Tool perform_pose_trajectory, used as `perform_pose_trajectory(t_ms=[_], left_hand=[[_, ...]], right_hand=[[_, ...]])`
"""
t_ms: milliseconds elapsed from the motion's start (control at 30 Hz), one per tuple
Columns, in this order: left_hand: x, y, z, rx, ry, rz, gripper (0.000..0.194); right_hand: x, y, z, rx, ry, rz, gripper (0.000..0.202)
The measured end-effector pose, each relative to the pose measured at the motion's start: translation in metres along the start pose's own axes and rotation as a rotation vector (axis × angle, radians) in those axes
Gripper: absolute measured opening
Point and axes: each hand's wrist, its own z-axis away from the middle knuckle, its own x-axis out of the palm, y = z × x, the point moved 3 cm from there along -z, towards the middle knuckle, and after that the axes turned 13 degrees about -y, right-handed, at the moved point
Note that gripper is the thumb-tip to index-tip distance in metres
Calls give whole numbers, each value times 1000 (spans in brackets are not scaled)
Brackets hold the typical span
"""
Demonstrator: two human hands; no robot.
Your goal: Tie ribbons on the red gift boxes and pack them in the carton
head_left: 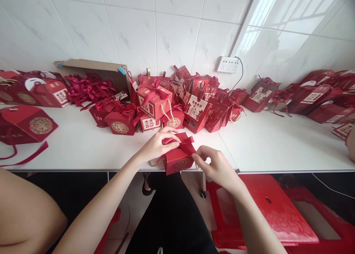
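Note:
A small red gift box (pixel 179 164) with a gold round print stands at the front edge of the white table (pixel 133 146). On its top is a red ribbon bow (pixel 187 146), and rope handles show at its sides. My left hand (pixel 163 141) reaches over the box from the left, fingers closed on the bow's left part. At the right of the bow, my right hand (pixel 209 163) pinches the ribbon between thumb and fingers.
Finished-looking red boxes (pixel 158 102) crowd the table behind my hands. A carton (pixel 94 65) with loose red ribbons (pixel 91 87) is at back left. An open red box (pixel 27 124) lies left. Red stools (pixel 274 206) stand below. Someone's bare arm or leg is at lower left.

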Motion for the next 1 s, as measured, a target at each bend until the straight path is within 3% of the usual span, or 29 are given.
perform_pose_trajectory(t_ms=[167,267,367,433,467,567,667,800,1000], left_hand=[[1,0,-3,5,-10,35,15],[2,-3,-2,38,56,56,17],[-1,-7,8,81,362,93,34],[-3,-9,19,30,575,103,29],[-2,-9,24,-29,611,94,24],[3,-4,29,-241,466,43,38],[6,2,26,-307,368,33,43],[7,2,19,-233,401,116,42],[19,-5,23,-191,559,250,39]], right_hand=[[-17,8,-15,84,181,17,52],[-13,15,-36,78,143,-6,51],[-3,19,-49,5,111,-40,48],[2,20,-51,-32,116,-71,45],[4,20,-50,-40,117,-95,44],[8,20,-46,-42,123,-163,43],[8,20,-46,-16,167,-208,47],[9,22,-51,53,210,-237,53],[13,25,-50,-5,237,-292,46]])
